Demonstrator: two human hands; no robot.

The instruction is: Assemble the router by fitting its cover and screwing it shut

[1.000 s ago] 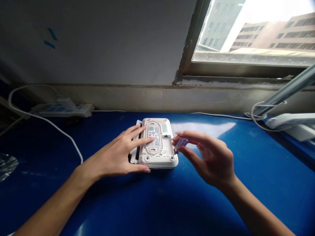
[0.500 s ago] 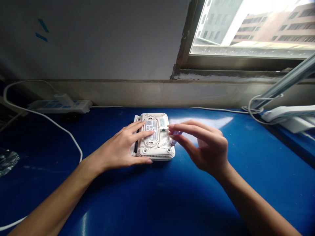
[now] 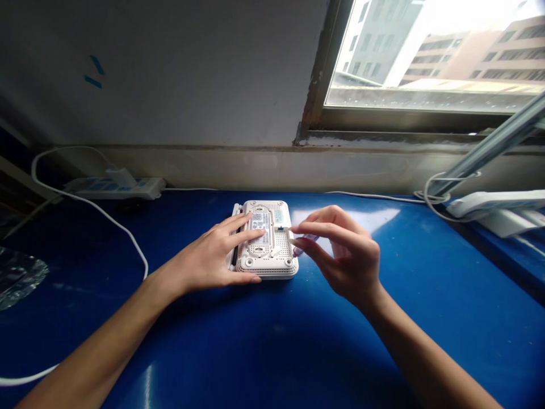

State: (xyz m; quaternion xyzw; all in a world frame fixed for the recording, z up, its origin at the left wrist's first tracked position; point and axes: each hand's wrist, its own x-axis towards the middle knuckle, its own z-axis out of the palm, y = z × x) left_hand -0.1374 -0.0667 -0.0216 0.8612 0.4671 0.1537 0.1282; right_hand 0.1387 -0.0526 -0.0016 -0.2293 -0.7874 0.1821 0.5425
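Note:
A white router (image 3: 279, 250) lies upside down on the blue table, its vented underside up with a printed label (image 3: 256, 228) and round feet at the corners. My left hand (image 3: 215, 250) rests on it, fingers spread over the label and thumb along the near side. Dark and white antennas (image 3: 234, 213) run along its left edge, partly under that hand. My right hand (image 3: 340, 247) is closed in a pinch at the router's right edge, beside a small white-and-teal part (image 3: 281, 228). A clear, purple-tinted piece (image 3: 303, 245) shows between its fingers; its kind cannot be made out.
A power strip (image 3: 149, 187) with a plugged-in white adapter stands at the back left, its white cable (image 3: 114, 224) looping forward. Crumpled clear plastic (image 3: 21, 278) lies at the far left. At the right are a metal pole (image 3: 489, 150) wound with cable and another white strip (image 3: 498, 201).
The view has shifted slightly. My right hand has moved a little to the left, closer against the router's edge, still pinching. My left hand stays on the router.

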